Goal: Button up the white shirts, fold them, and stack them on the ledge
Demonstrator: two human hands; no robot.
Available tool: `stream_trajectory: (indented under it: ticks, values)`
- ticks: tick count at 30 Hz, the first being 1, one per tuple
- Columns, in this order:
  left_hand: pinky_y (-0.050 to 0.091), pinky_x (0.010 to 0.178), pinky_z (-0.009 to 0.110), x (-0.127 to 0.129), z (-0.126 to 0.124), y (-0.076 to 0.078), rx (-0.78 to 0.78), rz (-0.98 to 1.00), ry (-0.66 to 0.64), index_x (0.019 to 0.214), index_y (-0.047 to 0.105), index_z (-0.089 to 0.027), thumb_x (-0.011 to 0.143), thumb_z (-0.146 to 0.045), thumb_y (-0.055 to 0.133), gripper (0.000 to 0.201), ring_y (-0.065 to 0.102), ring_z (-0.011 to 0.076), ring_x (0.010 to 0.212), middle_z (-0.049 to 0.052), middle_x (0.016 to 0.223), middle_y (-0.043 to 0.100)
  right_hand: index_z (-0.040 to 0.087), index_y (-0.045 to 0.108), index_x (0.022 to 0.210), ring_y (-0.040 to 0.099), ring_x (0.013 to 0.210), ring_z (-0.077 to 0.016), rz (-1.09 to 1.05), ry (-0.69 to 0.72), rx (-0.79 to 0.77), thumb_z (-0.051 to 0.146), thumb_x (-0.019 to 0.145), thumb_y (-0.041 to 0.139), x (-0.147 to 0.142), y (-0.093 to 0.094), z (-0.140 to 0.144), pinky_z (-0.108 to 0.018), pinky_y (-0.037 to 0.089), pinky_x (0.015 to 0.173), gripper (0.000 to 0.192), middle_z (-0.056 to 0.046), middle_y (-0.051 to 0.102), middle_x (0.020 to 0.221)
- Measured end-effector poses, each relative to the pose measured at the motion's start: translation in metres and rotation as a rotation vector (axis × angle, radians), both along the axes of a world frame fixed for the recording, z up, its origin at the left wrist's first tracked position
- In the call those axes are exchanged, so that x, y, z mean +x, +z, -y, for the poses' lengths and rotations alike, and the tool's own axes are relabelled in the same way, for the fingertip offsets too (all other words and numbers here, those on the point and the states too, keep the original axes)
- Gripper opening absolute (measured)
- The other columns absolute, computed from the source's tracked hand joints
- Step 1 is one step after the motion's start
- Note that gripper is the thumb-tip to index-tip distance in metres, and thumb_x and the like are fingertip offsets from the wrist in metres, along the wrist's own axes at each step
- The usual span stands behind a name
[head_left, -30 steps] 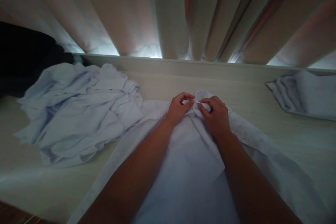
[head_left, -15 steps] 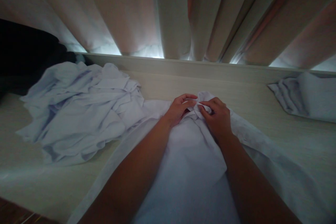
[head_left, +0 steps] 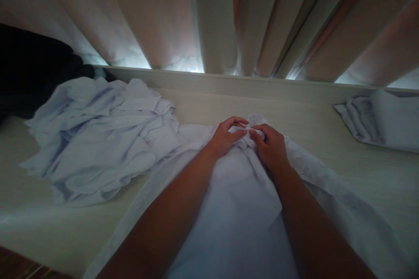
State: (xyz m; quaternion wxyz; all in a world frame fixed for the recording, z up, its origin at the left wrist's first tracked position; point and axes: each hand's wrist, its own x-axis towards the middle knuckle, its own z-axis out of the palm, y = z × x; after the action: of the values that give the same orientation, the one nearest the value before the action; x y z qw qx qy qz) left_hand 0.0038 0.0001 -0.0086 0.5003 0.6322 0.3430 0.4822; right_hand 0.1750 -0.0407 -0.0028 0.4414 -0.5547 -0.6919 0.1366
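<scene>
Pale wooden table (head_left: 360,174), curtains (head_left: 212,17) behind; left hand (head_left: 225,136) and right hand (head_left: 271,148) curled, both pinching white shirt (head_left: 235,209) collar, forearms extended.

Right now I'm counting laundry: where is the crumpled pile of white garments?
In the head view the crumpled pile lies on the pale table, left of the left hand, touching the spread shirt both hands pinch, before the curtains.

Thin, matt white cloth shirt (head_left: 242,209), softly creased; crumpled pale cloth heap (head_left: 98,139), same finish. Smooth matt light wood-grain worktop (head_left: 327,139). Heavy beige fabric curtains (head_left: 209,13), dull weave.
</scene>
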Motion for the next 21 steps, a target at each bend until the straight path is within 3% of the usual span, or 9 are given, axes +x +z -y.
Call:
stream_trajectory:
  ticks: [6, 15, 21]
  values:
    - [0.048, 0.085, 0.028, -0.0001, -0.0005, -0.0024, 0.004, 0.015, -0.042, 0.105, 0.069, -0.018, 0.082, -0.027, 0.071, 0.025, 0.063, 0.0156, 0.087, 0.004, 0.093, 0.07, 0.019, 0.074, 0.095, 0.064, 0.078, -0.0212, -0.073, -0.022, -0.164, 0.042, 0.092, 0.058, 0.0001, 0.0008, -0.0006, -0.033, 0.047, 0.074, 0.028, -0.005, 0.074, 0.088]
    - [0.047, 0.084, 0.028, 0.0021, 0.0029, 0.0063, -0.049, 0.029, 0.034, 0.097, 0.069, -0.017, 0.077, -0.022, 0.071, 0.021, 0.064, 0.017, 0.089, 0.005, 0.096, 0.071, 0.019, 0.072, 0.095, 0.065, 0.082, -0.022, -0.098, 0.005, -0.197, 0.04, 0.09, 0.058, -0.0024, 0.0038, -0.0009, -0.035, 0.047, 0.076, 0.026, -0.005, 0.074, 0.09]
    - [0.047, 0.085, 0.028, 0.0034, 0.0014, 0.0027, -0.035, 0.054, 0.061, 0.099, 0.067, -0.018, 0.077, -0.021, 0.071, 0.023, 0.064, 0.0165, 0.09, 0.005, 0.1, 0.071, 0.018, 0.076, 0.097, 0.062, 0.071, -0.0201, -0.084, -0.042, -0.197, 0.041, 0.086, 0.063, -0.0018, 0.005, -0.0013, -0.032, 0.046, 0.066, 0.028, -0.005, 0.073, 0.081]
